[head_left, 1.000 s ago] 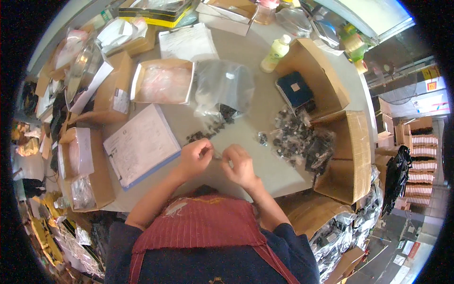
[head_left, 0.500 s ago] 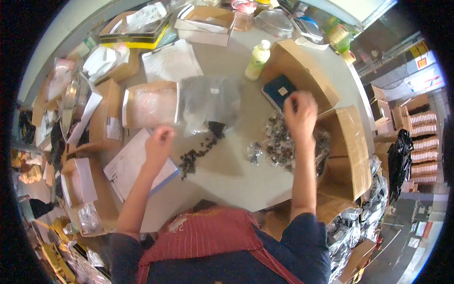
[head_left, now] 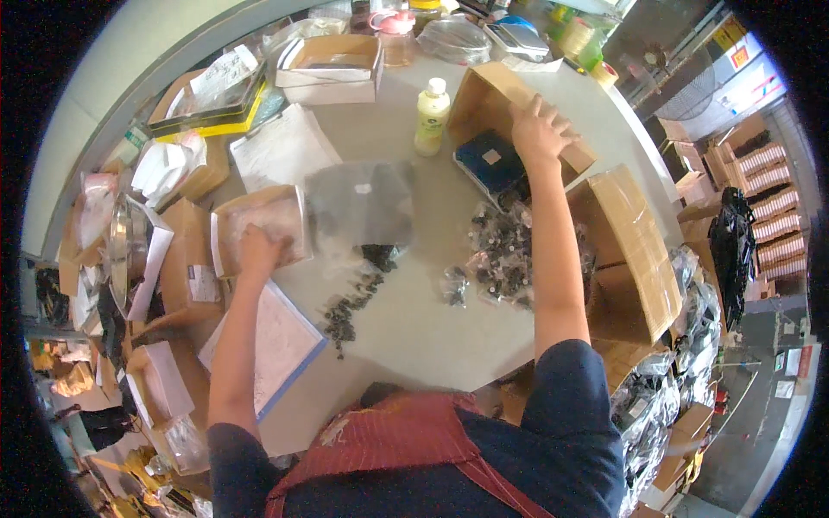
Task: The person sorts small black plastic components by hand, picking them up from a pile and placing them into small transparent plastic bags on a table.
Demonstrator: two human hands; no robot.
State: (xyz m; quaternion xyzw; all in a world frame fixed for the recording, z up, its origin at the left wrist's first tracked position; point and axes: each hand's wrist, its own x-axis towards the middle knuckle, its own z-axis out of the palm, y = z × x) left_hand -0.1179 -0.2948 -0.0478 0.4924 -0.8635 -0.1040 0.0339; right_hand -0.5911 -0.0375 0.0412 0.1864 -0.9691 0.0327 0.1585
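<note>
My left hand (head_left: 259, 250) reaches into a shallow box (head_left: 302, 211) holding clear plastic bags (head_left: 278, 221); its fingers are blurred, so their grip is unclear. On the far right, my right hand (head_left: 541, 134) is held with fingers spread over the upright cardboard box (head_left: 485, 84), and nothing shows in it. Beneath that hand lies a dark blue flat block (head_left: 477, 171) with a pale label. Small black parts (head_left: 341, 324) trail from the mouth of a large clear bag (head_left: 358, 207). Many small bagged parts (head_left: 496, 259) are heaped beside my right forearm, with one small bag (head_left: 454, 287) apart from them.
A pale green bottle (head_left: 432, 118) stands at the far middle. An open cardboard carton (head_left: 635, 250) is at the right edge. Papers (head_left: 281, 151) and a blue-edged paper pad (head_left: 294, 341) lie to the left. Several boxes, including a white-sided one (head_left: 330, 86), line the back.
My left hand has moved from above the paper pad into the shallow box. My right hand has moved farther out and spread its fingers. The view has shifted.
</note>
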